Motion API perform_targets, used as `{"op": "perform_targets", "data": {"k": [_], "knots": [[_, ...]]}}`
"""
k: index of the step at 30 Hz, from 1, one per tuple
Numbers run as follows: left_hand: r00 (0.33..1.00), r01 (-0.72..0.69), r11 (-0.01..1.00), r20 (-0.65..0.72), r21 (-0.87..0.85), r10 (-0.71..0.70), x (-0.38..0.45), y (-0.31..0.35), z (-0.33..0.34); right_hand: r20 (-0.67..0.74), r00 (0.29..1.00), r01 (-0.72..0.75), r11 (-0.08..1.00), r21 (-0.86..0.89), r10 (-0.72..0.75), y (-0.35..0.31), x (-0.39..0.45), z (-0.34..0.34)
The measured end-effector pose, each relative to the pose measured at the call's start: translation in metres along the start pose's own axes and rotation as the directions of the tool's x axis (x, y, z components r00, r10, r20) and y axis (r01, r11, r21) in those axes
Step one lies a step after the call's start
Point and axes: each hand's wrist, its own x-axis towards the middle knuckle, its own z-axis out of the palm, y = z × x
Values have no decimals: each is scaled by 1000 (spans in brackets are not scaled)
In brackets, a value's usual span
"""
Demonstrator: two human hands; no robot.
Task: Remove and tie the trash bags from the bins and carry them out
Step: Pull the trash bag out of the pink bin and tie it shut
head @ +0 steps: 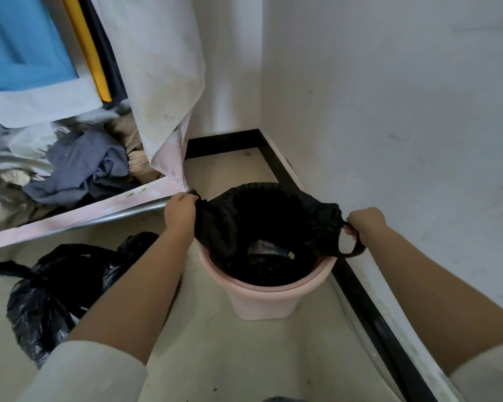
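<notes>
A pink bin (262,300) stands on the floor in the corner of the room. A black trash bag (230,224) lines it, with its mouth stretched wide above the rim and some rubbish visible at the bottom. My left hand (180,211) grips the bag's left handle. My right hand (365,221) grips the right handle, whose loop hangs below my fingers. A second black trash bag (55,297), full and bunched at the top, sits on the floor at the left, partly behind my left forearm.
White walls with a black skirting board (357,288) close off the right and far sides. At the left stands a fabric wardrobe with a pink lower edge (79,216) and a heap of clothes (79,166) inside. Beige floor lies in front of the bin.
</notes>
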Motion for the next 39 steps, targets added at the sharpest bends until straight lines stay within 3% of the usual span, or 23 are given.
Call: {"op": "perform_targets", "data": {"k": [4, 9, 12, 15, 18, 23, 26, 28, 30, 36, 39], "knots": [[987, 81, 917, 159, -392, -19, -5, 45, 12, -50, 983, 185, 933, 310, -179, -74, -13, 2], [957, -12, 774, 218, -633, 193, -13, 77, 4, 44, 870, 442, 815, 376, -492, -136, -45, 1], [936, -72, 681, 186, -729, 298, -13, 99, -8, -8, 803, 559, 747, 360, -596, -160, -60, 2], [930, -147, 677, 132, -721, 342, -14, 123, -27, -90, 665, 728, 615, 304, -742, -189, -84, 10], [922, -283, 647, -16, -707, 386, -13, 153, -59, -85, 495, 842, 453, 294, -865, -234, -123, 26], [861, -507, 639, -308, -578, 405, -20, 189, -147, 8, 241, 894, 225, 387, -971, -299, -219, 70], [783, -613, 649, -451, -451, 428, -36, 196, -209, 38, 134, 842, 134, 523, -990, -319, -281, 99], [738, -646, 673, -518, -359, 432, -48, 195, -251, 79, 94, 781, 123, 612, -992, -326, -319, 120], [736, -628, 713, -535, -310, 415, -60, 186, -288, 154, 72, 719, 159, 676, -985, -327, -352, 144], [843, -434, 885, -423, -170, 332, -84, 124, -369, 351, 108, 603, 342, 720, -930, -276, -415, 225], [861, -307, 951, -440, -47, 256, -91, 84, -410, 439, 112, 582, 417, 698, -892, -238, -437, 271]]}}
